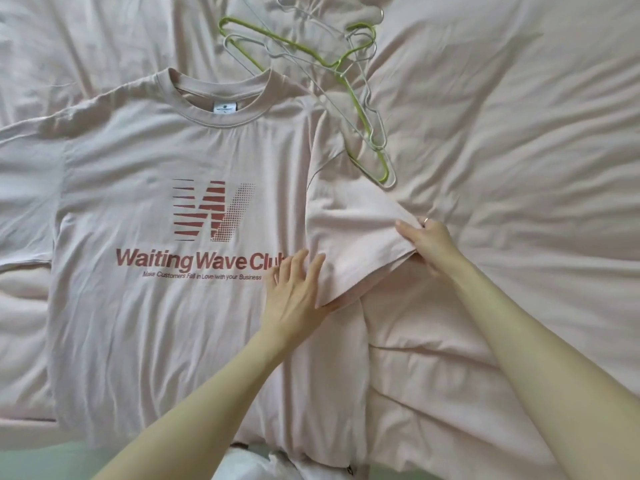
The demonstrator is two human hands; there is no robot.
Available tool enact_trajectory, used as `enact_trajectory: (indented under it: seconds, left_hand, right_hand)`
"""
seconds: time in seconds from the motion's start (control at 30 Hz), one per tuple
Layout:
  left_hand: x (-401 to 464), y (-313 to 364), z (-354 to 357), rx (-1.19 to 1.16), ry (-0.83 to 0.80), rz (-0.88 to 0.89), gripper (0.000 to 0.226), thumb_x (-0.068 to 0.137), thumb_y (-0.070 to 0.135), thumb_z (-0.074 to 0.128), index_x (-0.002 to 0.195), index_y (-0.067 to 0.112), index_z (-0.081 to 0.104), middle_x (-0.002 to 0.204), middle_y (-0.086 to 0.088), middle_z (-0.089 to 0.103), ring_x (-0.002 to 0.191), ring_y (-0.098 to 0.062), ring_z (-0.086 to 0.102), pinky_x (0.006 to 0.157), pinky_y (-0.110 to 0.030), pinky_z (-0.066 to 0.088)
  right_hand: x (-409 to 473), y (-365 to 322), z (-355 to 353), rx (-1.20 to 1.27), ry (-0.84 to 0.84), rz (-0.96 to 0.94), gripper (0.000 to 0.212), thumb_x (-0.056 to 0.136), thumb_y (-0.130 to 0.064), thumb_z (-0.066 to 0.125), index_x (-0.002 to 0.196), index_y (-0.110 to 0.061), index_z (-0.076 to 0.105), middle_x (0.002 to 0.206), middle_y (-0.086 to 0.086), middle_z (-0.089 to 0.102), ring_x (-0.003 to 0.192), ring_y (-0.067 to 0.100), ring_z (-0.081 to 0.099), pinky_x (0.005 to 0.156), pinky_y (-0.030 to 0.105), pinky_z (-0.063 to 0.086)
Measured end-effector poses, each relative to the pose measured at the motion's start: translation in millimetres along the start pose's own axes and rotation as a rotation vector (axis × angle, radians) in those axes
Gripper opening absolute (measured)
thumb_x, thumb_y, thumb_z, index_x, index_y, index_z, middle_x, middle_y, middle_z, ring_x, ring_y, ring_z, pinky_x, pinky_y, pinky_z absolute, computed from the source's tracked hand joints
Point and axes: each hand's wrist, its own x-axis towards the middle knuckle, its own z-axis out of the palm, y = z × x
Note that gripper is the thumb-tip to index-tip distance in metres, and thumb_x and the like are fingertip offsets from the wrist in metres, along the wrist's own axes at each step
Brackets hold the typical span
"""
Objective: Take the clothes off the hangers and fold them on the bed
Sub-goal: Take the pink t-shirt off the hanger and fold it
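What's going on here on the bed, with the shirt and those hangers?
A person is folding a pale pink T-shirt that lies face up on the bed. The right hand grips the edge of the sleeve and is bringing it in over the shirt, while the left hand lies flat on the fabric beside it. Several empty wire hangers, green and white, lie in a pile above the shirt.

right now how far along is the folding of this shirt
Done: the shirt is off its hanger and lies flat, print up, on the bed; the hangers sit empty beyond it. In hand: the first fold, with the right hand gripping the sleeve turned in over the body and the left hand resting flat at the crease. Left: the other sleeve and the remaining folds.
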Motion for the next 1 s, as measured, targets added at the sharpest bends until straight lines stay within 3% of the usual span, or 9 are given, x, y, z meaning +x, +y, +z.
enact_trajectory:
  seconds: [0.13, 0.27, 0.37, 0.5, 0.6, 0.77, 0.87, 0.93, 1.0]
  left_hand:
    - [6.0, 16.8, 2.3, -0.044, 0.07, 0.129, 0.06, 0.074, 0.056, 0.052, 0.119, 0.018, 0.045, 0.116, -0.004, 0.056, 0.104, -0.024, 0.052, 0.088, -0.037, 0.036]
    - [11.1, 31.8, 12.8, -0.019, 0.054, 0.188, 0.044, 0.066, 0.027, 0.072, 0.106, 0.014, 0.057, 0.107, -0.005, 0.057, 0.099, -0.027, 0.055, 0.09, -0.037, 0.034]
    - [18.9, 47.8, 19.8, 0.007, 0.079, 0.214, 0.042, 0.063, 0.014, 0.072, 0.103, 0.012, 0.059, 0.107, -0.008, 0.056, 0.099, -0.029, 0.051, 0.09, -0.042, 0.038]
    - [29.4, 71.5, 25.3, 0.029, 0.053, 0.261, 0.062, 0.056, 0.023, 0.08, 0.113, 0.017, 0.055, 0.117, -0.009, 0.053, 0.108, -0.029, 0.045, 0.091, -0.047, 0.039]
    - [42.1, 85.1, 34.5, 0.05, 0.1, 0.266, 0.077, 0.054, 0.019, 0.081, 0.124, 0.019, 0.048, 0.123, -0.01, 0.045, 0.111, -0.029, 0.041, 0.096, -0.047, 0.028]
    - [69.3, 100.7, 39.3, 0.088, 0.208, 0.307, 0.062, 0.054, 0.004, 0.047, 0.113, 0.018, 0.057, 0.117, -0.012, 0.05, 0.105, -0.03, 0.041, 0.095, -0.045, 0.028]
    - [85.1, 110.4, 45.3, 0.106, 0.232, 0.337, 0.046, 0.057, 0.0, 0.062, 0.1, 0.014, 0.062, 0.109, -0.012, 0.058, 0.103, -0.029, 0.044, 0.092, -0.046, 0.028]
    - [94.1, 115.2, 48.5, 0.073, 0.257, 0.376, 0.033, 0.062, 0.004, 0.07, 0.093, 0.016, 0.064, 0.106, -0.008, 0.059, 0.099, -0.027, 0.044, 0.087, -0.045, 0.03]
    - [97.1, 120.8, 50.8, 0.02, 0.265, 0.422, 0.026, 0.069, 0.01, 0.071, 0.092, 0.022, 0.067, 0.109, -0.004, 0.058, 0.101, -0.026, 0.045, 0.083, -0.045, 0.031]
  right_hand:
    - [7.0, -12.0, -31.5, -0.034, 0.127, -0.07, 0.007, 0.085, -0.015, 0.067, 0.085, -0.012, 0.062, 0.09, 0.011, 0.063, 0.082, 0.022, 0.059, 0.078, 0.042, 0.051]
    - [17.5, -15.1, -51.4, 0.065, 0.246, -0.029, 0.016, 0.083, -0.014, 0.068, 0.094, -0.008, 0.058, 0.089, 0.012, 0.058, 0.078, 0.022, 0.055, 0.068, 0.038, 0.048]
    - [28.3, -18.7, -64.3, 0.237, 0.297, 0.044, 0.015, 0.082, -0.008, 0.068, 0.088, -0.01, 0.054, 0.086, 0.008, 0.058, 0.071, 0.018, 0.057, 0.057, 0.027, 0.048]
    - [39.9, -29.7, -76.5, 0.33, 0.305, 0.027, 0.013, 0.085, -0.006, 0.063, 0.078, -0.013, 0.055, 0.071, 0.002, 0.056, 0.058, 0.014, 0.055, 0.054, 0.024, 0.045]
    - [52.7, -31.7, -81.7, 0.065, 0.377, -0.118, 0.021, 0.089, -0.015, 0.058, 0.071, -0.019, 0.047, 0.07, -0.003, 0.048, 0.07, 0.018, 0.049, 0.062, 0.029, 0.039]
    - [64.8, -45.4, -88.1, -0.356, 0.458, -0.259, 0.029, 0.095, -0.022, 0.05, 0.069, -0.02, 0.037, 0.07, -0.005, 0.042, 0.081, 0.018, 0.039, 0.066, 0.023, 0.026]
    - [72.4, -50.0, -96.2, -0.426, 0.446, -0.249, 0.04, 0.094, -0.025, 0.052, 0.061, -0.024, 0.03, 0.068, -0.005, 0.041, 0.081, 0.02, 0.037, 0.065, 0.023, 0.025]
    - [73.4, -51.7, -99.7, -0.45, 0.435, -0.239, 0.035, 0.094, -0.026, 0.052, 0.062, -0.021, 0.039, 0.065, -0.007, 0.04, 0.08, 0.021, 0.038, 0.063, 0.022, 0.026]
    - [76.4, -51.6, -103.3, -0.434, 0.459, -0.239, 0.019, 0.093, -0.026, 0.053, 0.081, -0.013, 0.06, 0.076, -0.001, 0.052, 0.082, 0.02, 0.044, 0.068, 0.024, 0.033]
